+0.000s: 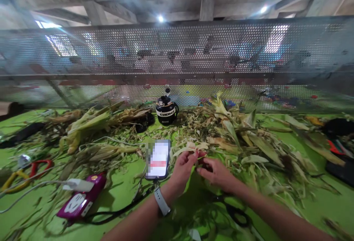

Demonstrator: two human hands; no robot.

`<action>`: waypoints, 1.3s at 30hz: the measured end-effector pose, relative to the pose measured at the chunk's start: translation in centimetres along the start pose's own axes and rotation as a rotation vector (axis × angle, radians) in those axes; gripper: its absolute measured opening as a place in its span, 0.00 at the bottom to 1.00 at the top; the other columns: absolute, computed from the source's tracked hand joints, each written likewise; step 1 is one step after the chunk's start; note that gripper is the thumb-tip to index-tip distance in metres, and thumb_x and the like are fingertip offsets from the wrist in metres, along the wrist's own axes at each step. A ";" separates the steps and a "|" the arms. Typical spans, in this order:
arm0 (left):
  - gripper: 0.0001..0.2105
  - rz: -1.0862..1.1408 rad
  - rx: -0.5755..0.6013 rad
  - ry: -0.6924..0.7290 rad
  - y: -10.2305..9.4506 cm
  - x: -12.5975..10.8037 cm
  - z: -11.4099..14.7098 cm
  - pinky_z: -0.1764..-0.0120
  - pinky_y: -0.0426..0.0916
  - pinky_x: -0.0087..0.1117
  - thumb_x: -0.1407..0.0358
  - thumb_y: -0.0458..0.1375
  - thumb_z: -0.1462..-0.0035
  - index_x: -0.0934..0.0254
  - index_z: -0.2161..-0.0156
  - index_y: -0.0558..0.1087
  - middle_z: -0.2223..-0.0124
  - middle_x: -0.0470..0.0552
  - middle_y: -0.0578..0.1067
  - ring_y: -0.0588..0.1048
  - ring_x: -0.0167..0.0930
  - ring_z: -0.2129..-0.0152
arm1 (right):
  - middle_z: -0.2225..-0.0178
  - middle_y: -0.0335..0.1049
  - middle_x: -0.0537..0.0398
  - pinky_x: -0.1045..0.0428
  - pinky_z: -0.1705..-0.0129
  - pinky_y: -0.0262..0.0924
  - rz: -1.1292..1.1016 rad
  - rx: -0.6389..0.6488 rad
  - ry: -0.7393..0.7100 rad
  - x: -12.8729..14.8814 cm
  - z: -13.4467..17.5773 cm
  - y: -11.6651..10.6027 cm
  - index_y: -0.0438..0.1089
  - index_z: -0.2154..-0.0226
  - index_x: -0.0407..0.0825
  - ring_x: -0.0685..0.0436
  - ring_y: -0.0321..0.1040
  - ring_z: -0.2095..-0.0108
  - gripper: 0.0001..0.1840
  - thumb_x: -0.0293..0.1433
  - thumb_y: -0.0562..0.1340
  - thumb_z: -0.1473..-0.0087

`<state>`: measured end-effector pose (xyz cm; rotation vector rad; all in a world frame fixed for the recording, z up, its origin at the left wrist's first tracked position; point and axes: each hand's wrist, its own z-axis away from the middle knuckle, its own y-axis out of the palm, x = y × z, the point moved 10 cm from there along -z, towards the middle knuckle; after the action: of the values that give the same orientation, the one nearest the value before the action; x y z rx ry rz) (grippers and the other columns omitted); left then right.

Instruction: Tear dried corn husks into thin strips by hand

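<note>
Over the middle of the green table, my left hand [183, 169] pinches a pale piece of corn husk [193, 147] that fans out above the fingertips. My right hand [214, 171] is close beside it, fingers curled and pressed together at the base of the same husk. Something small and reddish shows at the fingertips, too little to name. A phone [159, 159] with a lit screen lies just left of my left hand. Black-handled scissors [235, 211] rest below my right forearm, their blades partly in shadow.
Heaps of corn husks [257, 141] and shreds spread across the green table [127, 193]. A black bottle [166, 112] stands at the back before a perforated metal screen [110, 49]. Left are a purple power bank [83, 200] with a cable and red-and-yellow-handled scissors [40, 167].
</note>
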<state>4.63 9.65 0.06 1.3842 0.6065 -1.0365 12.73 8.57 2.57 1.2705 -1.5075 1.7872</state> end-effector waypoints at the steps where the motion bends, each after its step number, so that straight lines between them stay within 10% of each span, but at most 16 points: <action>1: 0.15 -0.001 0.010 0.010 0.1 -0.1 0.0 0.68 0.67 0.28 0.56 0.66 0.58 0.65 0.70 0.72 0.71 0.49 0.77 0.74 0.28 0.75 | 0.84 0.62 0.61 0.56 0.83 0.47 -0.114 0.019 0.068 -0.9 -0.2 0.4 0.65 0.75 0.48 0.52 0.54 0.86 0.10 0.38 0.58 0.52; 6: 0.15 -0.008 0.041 0.039 0.3 -0.4 -0.1 0.66 0.67 0.27 0.56 0.66 0.59 0.67 0.71 0.73 0.71 0.50 0.78 0.74 0.28 0.74 | 0.88 0.57 0.66 0.58 0.86 0.42 -0.362 0.078 0.256 -3.7 -0.6 1.3 0.60 0.79 0.48 0.56 0.47 0.89 0.16 0.44 0.60 0.56; 39: 0.17 -0.144 0.057 -0.004 0.1 0.0 -0.4 0.68 0.66 0.28 0.52 0.64 0.58 0.68 0.71 0.76 0.71 0.53 0.77 0.73 0.30 0.72 | 0.84 0.59 0.65 0.60 0.82 0.52 -0.184 0.530 0.105 -0.8 1.6 3.1 0.60 0.75 0.46 0.55 0.58 0.85 0.13 0.38 0.59 0.48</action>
<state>4.83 10.00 0.09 1.4031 0.6859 -1.1787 11.05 6.36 0.29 1.4674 -0.8497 2.1638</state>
